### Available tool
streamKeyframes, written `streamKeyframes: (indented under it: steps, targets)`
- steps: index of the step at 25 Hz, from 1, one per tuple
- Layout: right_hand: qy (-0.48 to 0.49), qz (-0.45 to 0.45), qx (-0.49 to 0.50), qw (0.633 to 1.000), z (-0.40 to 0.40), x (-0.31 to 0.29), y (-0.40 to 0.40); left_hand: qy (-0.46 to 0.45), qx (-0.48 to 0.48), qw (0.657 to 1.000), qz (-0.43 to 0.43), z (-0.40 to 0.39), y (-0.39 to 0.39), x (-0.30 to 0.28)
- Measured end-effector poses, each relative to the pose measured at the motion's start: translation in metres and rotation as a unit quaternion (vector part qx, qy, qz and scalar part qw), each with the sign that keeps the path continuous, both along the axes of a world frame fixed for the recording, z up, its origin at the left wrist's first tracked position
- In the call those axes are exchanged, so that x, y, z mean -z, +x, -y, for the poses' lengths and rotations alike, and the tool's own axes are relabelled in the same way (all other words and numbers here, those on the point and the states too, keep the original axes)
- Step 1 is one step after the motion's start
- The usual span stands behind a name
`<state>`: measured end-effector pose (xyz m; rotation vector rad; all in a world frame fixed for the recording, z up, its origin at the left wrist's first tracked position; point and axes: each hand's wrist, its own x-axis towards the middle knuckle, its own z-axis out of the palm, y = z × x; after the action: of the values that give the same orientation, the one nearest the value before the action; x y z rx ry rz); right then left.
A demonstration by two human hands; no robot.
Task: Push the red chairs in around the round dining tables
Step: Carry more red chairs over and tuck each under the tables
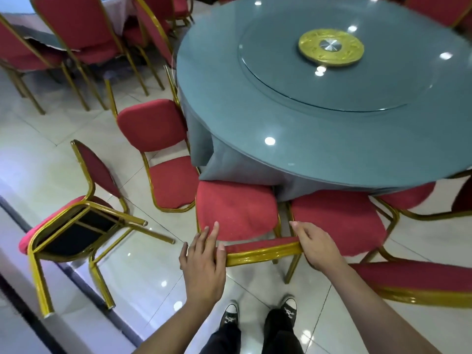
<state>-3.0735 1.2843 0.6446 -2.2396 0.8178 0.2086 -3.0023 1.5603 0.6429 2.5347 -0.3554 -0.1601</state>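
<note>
Both hands on top rail of red chair (236, 213) at lower center: left hand (204, 261) flat, fingers straight; right hand (316, 247) gripping rail end. Seat front tucked under round table (319, 149); tipped chair (76, 221) lower left.

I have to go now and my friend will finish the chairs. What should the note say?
Left hand: on the left end of the chair backrest, fingers mostly straight, thumb at the top rail.
Right hand: grips the right end of the same backrest.
This chair's seat has its front edge at the skirt of the round table, so it is nearly in.
Left to do: the chair to the left stands at an angle, and a tipped chair lies on the floor.
</note>
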Motion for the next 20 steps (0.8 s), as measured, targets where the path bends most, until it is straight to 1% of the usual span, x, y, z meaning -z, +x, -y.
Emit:
streamKeyframes:
  steps: [3,11,14,20]
  targets:
    - [0.01,-0.011,0.025,1.0,-0.021,0.002,-0.019,0.006,0.039,0.999,-0.001,-0.018,0.002,0.002]
    - [0.0,0.005,0.097,0.995,-0.075,0.007,-0.059,-0.004,0.087,0.996,0.017,-0.046,0.011,0.005]
    - [0.003,0.009,0.102,0.995,-0.083,0.003,-0.051,0.007,0.078,0.997,0.01,-0.049,0.02,0.003]
    - [0.01,0.012,0.11,0.994,-0.104,0.004,-0.029,0.038,0.088,0.995,0.027,-0.059,0.058,0.001]
